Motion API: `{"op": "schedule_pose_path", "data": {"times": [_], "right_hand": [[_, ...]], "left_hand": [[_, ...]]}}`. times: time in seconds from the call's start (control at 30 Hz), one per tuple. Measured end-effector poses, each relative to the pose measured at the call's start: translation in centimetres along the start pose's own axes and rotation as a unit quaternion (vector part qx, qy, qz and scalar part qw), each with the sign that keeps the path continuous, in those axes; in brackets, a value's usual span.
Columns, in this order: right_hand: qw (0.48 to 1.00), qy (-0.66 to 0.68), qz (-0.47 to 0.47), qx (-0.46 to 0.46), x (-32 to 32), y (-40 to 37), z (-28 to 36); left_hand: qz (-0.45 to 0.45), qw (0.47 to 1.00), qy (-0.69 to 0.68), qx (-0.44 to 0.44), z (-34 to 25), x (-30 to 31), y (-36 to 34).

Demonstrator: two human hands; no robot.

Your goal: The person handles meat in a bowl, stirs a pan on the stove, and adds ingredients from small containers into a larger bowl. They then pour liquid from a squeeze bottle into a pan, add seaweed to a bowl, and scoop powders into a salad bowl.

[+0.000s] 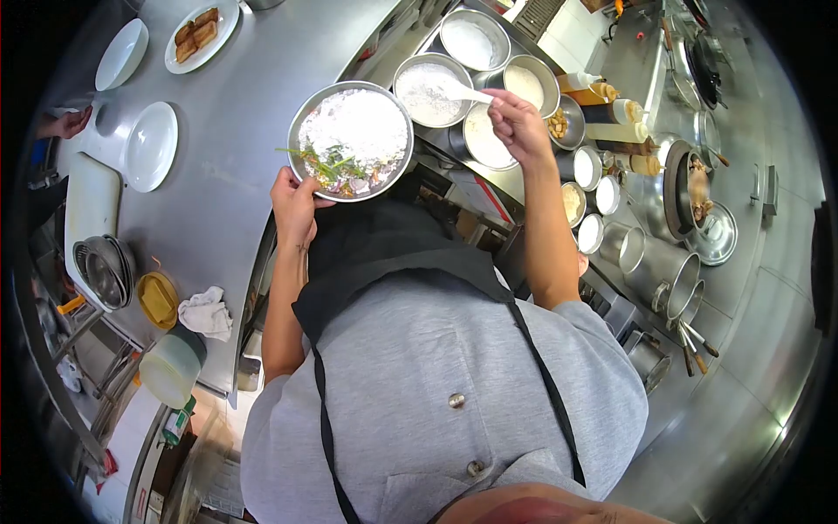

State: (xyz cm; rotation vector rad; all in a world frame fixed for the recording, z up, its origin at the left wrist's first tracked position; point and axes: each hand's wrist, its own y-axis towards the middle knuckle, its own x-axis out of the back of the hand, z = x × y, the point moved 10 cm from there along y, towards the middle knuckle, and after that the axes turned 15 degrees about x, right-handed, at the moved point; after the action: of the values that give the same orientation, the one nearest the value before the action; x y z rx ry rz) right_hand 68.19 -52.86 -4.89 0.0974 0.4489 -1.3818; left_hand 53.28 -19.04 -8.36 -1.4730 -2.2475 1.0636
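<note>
My left hand [295,208] grips the near rim of a round metal bowl [293,131], thumb over the edge. Inside lie a heap of white powder [356,122] and, nearest my thumb, green herb stems [328,163] with some chopped pieces. My right hand [520,127] is closed on the handle of a white spoon [471,93]. The spoon's bowl end is over a metal pot of white powder [428,92], and where it ends against the white contents is hard to make out. Below my right hand stands another pot [489,137] with pale contents.
More metal pots [474,39] and several squeeze bottles [618,112] stand at the right. Beyond them is a wok [694,188] on the stove side. On the left steel table are white plates [152,147], fried pieces [195,35], stacked strainers [105,271] and another person's hand [73,122].
</note>
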Motion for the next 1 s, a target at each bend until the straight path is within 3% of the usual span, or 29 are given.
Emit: {"op": "schedule_pose_path", "data": {"times": [0.13, 0.2, 0.23, 0.27, 0.33, 0.4, 0.43, 0.53, 0.6, 0.63, 0.67, 0.8, 0.87, 0.93, 1.0], "right_hand": [[0.994, -0.066, 0.065, 0.063, -6.5, -2.0, 6.3], [0.984, -0.138, 0.067, 0.089, -6.9, -1.2, 6.5], [0.938, -0.3, 0.043, 0.166, -5.6, 0.4, 6.6], [0.859, -0.452, 0.016, 0.238, -5.1, 1.4, 7.2], [0.849, -0.494, 0.005, 0.187, -3.7, 2.9, 4.9], [0.907, -0.42, -0.011, 0.029, 0.2, 4.3, -1.6], [0.908, -0.418, -0.013, 0.027, 1.7, 4.9, -3.4], [0.739, -0.654, 0.026, 0.161, 0.6, 4.3, -2.6], [0.613, -0.747, -0.043, 0.255, -3.6, 1.4, 0.7], [0.646, -0.706, -0.05, 0.287, -5.5, 0.3, 1.6], [0.62, -0.687, -0.051, 0.375, -8.5, -1.7, 3.1], [0.763, -0.539, 0.016, 0.355, -17.8, -6.9, 2.9], [0.712, -0.578, 0.073, 0.392, -21.5, -9.1, 1.2], [0.665, -0.656, 0.096, 0.345, -24.4, -11.6, -1.8], [0.623, -0.675, 0.074, 0.387, -27.5, -15.0, -3.4]], "left_hand": [[0.02, 1.0, 0.016, 0.008, -0.1, -1.5, 1.0], [0.063, 0.998, 0.009, -0.002, 0.1, -3.3, 2.0], [0.072, 0.997, 0.011, 0.001, -0.3, -4.1, 1.8], [0.079, 0.997, 0.01, -0.001, -0.4, -4.4, 1.9], [0.105, 0.994, 0.012, -0.005, -0.6, -4.7, 1.8], [0.117, 0.993, 0.01, -0.004, -0.7, -3.9, 1.5], [0.118, 0.993, 0.013, -0.003, -0.7, -3.4, 1.4], [0.09, 0.996, -0.002, -0.006, -0.8, -0.6, 0.7], [0.058, 0.998, -0.02, -0.011, -1.4, 1.6, -0.2], [0.065, 0.997, -0.032, -0.021, -2.0, 2.2, -0.9], [0.072, 0.996, -0.043, -0.03, -2.3, 2.7, -1.5], [0.141, 0.989, 0.023, 0.027, -0.2, 3.6, -1.7], [0.11, 0.993, 0.004, 0.04, 0.3, 4.1, -3.2], [0.152, 0.988, 0.017, 0.026, 0.4, 3.9, -5.9], [0.155, 0.986, 0.035, 0.038, 1.1, 5.5, -7.6]]}}
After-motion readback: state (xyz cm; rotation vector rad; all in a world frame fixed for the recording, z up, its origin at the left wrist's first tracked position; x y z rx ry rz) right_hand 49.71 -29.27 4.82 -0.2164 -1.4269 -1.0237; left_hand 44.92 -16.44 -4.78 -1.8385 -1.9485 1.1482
